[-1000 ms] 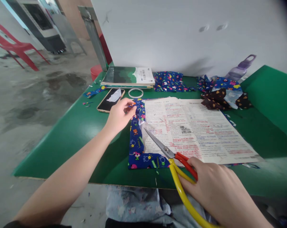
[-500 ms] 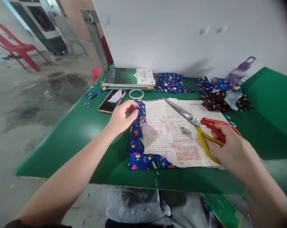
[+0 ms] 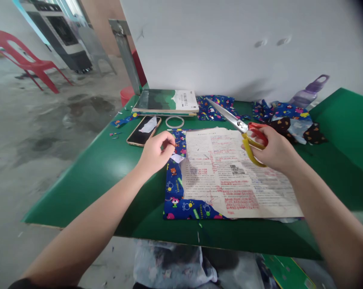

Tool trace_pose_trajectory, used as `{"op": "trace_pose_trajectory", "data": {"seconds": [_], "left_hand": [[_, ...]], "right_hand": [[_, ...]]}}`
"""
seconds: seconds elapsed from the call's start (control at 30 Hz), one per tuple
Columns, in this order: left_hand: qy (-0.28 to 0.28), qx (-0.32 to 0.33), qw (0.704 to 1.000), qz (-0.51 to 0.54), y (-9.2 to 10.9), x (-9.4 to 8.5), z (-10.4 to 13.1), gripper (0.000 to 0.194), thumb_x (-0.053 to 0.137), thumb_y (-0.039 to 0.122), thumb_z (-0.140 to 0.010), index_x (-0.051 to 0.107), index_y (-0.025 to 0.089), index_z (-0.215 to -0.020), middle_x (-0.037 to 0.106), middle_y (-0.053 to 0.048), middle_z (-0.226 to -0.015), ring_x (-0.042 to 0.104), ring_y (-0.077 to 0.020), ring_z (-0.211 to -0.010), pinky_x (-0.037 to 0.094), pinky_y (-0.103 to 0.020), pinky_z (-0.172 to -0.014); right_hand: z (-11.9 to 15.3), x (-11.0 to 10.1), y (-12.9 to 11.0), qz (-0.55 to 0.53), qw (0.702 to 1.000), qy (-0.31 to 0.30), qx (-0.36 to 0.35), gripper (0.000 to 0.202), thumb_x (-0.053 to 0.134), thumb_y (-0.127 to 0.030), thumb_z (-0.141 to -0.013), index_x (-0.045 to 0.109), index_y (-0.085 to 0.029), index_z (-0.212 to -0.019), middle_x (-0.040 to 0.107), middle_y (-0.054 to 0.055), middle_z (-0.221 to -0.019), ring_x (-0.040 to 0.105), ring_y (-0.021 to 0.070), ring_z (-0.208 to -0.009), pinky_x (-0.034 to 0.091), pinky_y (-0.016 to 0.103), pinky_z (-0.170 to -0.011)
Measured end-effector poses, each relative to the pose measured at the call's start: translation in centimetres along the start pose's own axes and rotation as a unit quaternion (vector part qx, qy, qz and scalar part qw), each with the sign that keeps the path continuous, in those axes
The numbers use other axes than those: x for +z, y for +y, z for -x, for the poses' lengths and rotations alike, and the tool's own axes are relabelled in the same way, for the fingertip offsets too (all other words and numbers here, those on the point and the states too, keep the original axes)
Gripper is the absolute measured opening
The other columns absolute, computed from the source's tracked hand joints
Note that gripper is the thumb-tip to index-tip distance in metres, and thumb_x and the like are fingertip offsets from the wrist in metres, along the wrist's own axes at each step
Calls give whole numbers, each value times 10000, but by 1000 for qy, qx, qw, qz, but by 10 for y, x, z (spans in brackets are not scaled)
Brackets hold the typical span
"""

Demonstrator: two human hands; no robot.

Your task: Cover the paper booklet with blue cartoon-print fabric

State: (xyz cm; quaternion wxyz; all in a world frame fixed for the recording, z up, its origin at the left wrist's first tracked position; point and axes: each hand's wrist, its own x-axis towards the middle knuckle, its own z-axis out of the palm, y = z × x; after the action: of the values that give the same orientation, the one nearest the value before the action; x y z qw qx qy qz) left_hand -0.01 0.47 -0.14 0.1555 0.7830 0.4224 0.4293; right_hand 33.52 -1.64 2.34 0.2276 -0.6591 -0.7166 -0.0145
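Observation:
My right hand (image 3: 277,148) grips scissors (image 3: 231,116) by their red and yellow handles. The blades are together and point to the back left, over the printed sheet and towards the cloth behind it. My left hand (image 3: 159,152) is closed in a pinch at the left edge of the sheet; what its fingertips hold is hidden. Just below them a small white piece (image 3: 177,158) shows. The printed sheet (image 3: 205,172), marked in red, lies on blue patterned cloth (image 3: 173,182), which shows folded along its left and lower left edges.
A phone (image 3: 139,134) with a white scrap on it lies left of a tape roll (image 3: 174,122). Behind are stacked books (image 3: 166,100), blue cloth (image 3: 211,112), crumpled brown scraps (image 3: 315,132) and a purple bottle (image 3: 306,96). The green table (image 3: 88,180) ends at the left.
My right hand has moved the scissors up and away, towards the back of the table. The fingers of my left hand have closed into a pinch, and the white piece below them shows more.

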Motion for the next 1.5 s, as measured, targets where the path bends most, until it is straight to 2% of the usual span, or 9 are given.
{"op": "trace_pose_trajectory", "data": {"seconds": [0.1,0.2,0.3,0.43,0.63,0.77,0.9,1.2,1.5], "left_hand": [[25,-17,1000,-5,-3,1,-1,115,450,102,-751,510,198,-735,548,21,-681,502,-115,-594,404,-254,-565],[33,-29,999,4,-6,2,-1,118,457,96,-763,522,195,-762,569,15,-736,521,-114,-632,417,-251,-585],[39,-44,998,20,-9,3,-1,111,471,109,-784,537,195,-808,588,6,-789,547,-120,-670,432,-244,-582],[45,-63,996,39,-11,6,0,100,474,144,-828,549,199,-867,604,-7,-828,582,-131,-720,462,-235,-578],[54,-55,996,48,-11,9,2,74,501,206,-865,564,202,-904,609,-14,-881,600,-130,-722,511,-250,-615],[42,-45,996,65,-9,9,3,105,491,171,-853,568,197,-919,611,-23,-916,611,-136,-777,530,-266,-691],[20,-18,994,104,-5,7,3,121,460,109,-821,549,189,-838,611,-22,-869,609,-148,-822,514,-290,-742],[-16,15,990,138,-2,4,3,179,422,49,-766,528,193,-756,578,-8,-762,573,-135,-743,466,-273,-661],[-62,40,984,160,-1,5,5,150,463,74,-810,552,188,-772,583,-6,-768,562,-124,-708,446,-267,-649]], "right_hand": [[-16,10,-7,64,998,-22,-15,593,560,-564,-720,489,-120,-1107,632,164,-997,597,304,-919,421,438,-777],[-20,24,-13,125,992,-23,-23,669,518,-655,-707,485,-100,-1079,624,196,-970,575,348,-949,366,487,-806],[-16,37,-12,99,994,13,-44,632,551,-652,-695,488,-130,-1045,629,151,-933,581,310,-917,359,442,-806],[-10,41,-5,92,988,39,-120,479,559,-561,-737,509,-168,-1006,622,100,-909,569,268,-889,337,407,-828],[-7,41,0,94,973,25,-207,302,538,-436,-740,521,-186,-908,622,83,-854,566,256,-876,327,381,-841],[-7,42,-3,82,970,-18,-227,291,543,-443,-738,526,-194,-887,628,72,-860,569,243,-872,327,372,-839],[-6,42,-6,76,968,-45,-234,317,544,-421,-750,537,-181,-956,639,74,-892,575,238,-889,318,380,-862],[-4,41,-9,81,967,-86,-227,294,537,-395,-767,542,-181,-969,646,75,-898,583,243,-906,322,387,-874],[-3,52,-13,71,960,-55,-264,345,553,-483,-761,549,-184,-933,646,68,-898,596,224,-844,350,380,-850]]}}
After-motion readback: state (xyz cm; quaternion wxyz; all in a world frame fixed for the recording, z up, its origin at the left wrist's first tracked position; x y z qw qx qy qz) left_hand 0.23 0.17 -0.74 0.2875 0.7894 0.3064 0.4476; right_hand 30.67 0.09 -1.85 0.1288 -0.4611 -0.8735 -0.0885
